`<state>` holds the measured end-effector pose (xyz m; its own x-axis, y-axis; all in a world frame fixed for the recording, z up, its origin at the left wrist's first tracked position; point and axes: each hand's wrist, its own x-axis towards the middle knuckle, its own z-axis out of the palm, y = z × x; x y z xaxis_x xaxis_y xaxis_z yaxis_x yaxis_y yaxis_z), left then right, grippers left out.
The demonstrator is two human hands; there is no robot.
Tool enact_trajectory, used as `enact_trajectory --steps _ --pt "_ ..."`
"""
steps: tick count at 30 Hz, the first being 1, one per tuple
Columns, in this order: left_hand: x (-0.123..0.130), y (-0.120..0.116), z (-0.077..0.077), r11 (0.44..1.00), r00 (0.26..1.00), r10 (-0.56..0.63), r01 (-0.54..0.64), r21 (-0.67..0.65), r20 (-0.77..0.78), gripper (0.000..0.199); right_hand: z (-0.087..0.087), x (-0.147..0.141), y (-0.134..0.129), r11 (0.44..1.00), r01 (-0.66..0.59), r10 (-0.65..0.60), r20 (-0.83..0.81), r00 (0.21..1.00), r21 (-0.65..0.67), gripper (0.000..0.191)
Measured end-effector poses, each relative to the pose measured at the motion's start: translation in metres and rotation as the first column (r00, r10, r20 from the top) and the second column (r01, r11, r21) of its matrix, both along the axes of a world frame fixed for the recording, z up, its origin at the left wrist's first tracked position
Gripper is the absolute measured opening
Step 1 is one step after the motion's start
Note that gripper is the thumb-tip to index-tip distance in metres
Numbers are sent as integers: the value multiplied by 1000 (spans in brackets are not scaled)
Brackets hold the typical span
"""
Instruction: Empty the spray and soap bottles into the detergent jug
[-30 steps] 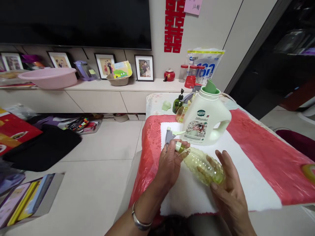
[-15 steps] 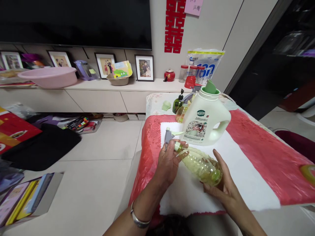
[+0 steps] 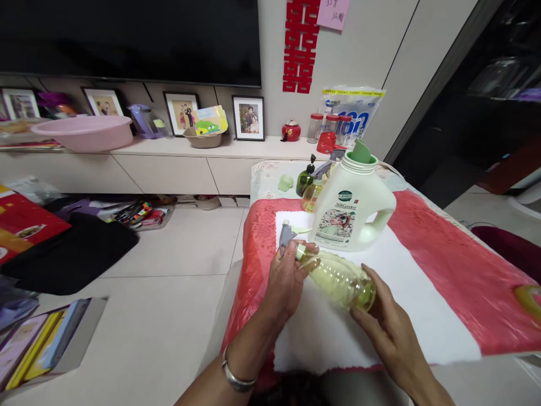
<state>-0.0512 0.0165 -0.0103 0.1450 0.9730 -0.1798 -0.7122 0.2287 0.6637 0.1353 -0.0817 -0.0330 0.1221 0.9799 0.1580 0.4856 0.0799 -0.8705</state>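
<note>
A see-through yellow-green spray bottle (image 3: 338, 276) lies tilted across both hands, its grey and pale green trigger head (image 3: 288, 234) pointing up and left. My left hand (image 3: 287, 282) is closed round the neck, just below the trigger. At the other end, my right hand (image 3: 384, 321) has its thumb and fingers round the base. Under them spreads a white cloth (image 3: 321, 338) on the table. Just beyond the bottle stands a large pale green detergent jug (image 3: 355, 203), upright, with a green piece (image 3: 360, 151) in its mouth.
Behind the jug are a dark green pump bottle (image 3: 305, 179), another spray bottle (image 3: 311, 196) and a crumpled green piece (image 3: 285, 182). Red plastic (image 3: 448, 259) covers the table around the cloth. A low cabinet (image 3: 169, 169) runs along the wall, with a pink basin (image 3: 84, 132) on it.
My right hand has shifted its hold and now wraps more closely round the bottle's base. The bottle has moved slightly left. My left hand keeps its grip on the neck.
</note>
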Motion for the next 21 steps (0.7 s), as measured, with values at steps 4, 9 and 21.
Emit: enact_trajectory --steps 4,9,21 --pt "-4 -1 3 996 997 -65 68 65 -50 35 -4 1 -2 937 -149 -2 -431 903 -317 92" --pt "-2 -2 3 999 999 -21 22 41 -31 33 1 -13 -2 989 34 -88 -379 921 -147 90" --pt "-5 -4 13 991 999 -33 34 127 -9 32 -8 -21 -10 987 -60 -28 -524 851 -150 65"
